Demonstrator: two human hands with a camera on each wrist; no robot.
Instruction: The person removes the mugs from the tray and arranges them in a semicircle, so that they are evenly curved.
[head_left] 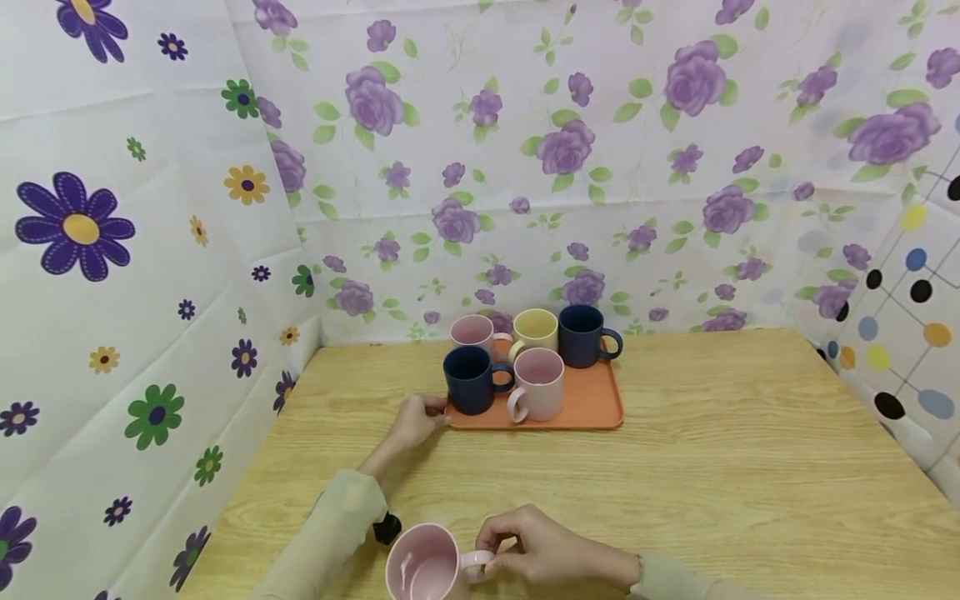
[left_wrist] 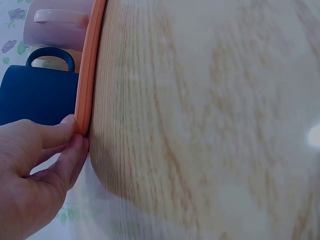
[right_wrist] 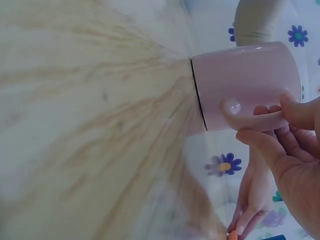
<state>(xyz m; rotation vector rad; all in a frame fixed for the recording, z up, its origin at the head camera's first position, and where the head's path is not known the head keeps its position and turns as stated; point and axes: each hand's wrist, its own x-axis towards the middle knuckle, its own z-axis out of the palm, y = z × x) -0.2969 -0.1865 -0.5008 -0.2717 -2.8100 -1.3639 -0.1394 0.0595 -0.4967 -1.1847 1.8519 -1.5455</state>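
Note:
My left hand [head_left: 415,423] pinches the front left corner of an orange tray [head_left: 590,400]; in the left wrist view, thumb and fingers are on its rim [left_wrist: 86,90]. On the tray stand several mugs: a navy mug [head_left: 468,383] front left, a pink mug [head_left: 542,387] beside it, and behind them another pink mug [head_left: 471,330], a yellow mug [head_left: 537,326] and a navy mug [head_left: 580,337]. Near the front edge of the view, my right hand [head_left: 536,543] pinches the handle of a separate pink mug [head_left: 425,567]. That mug stands upright, its base at the table surface in the right wrist view.
The wooden table [head_left: 712,467] extends to the right of the tray and mug. A purple-rose cloth [head_left: 510,167] hangs behind the tray, with patterned cloths at left and right. A small black object [head_left: 387,528] sits by my left sleeve, close to the near mug.

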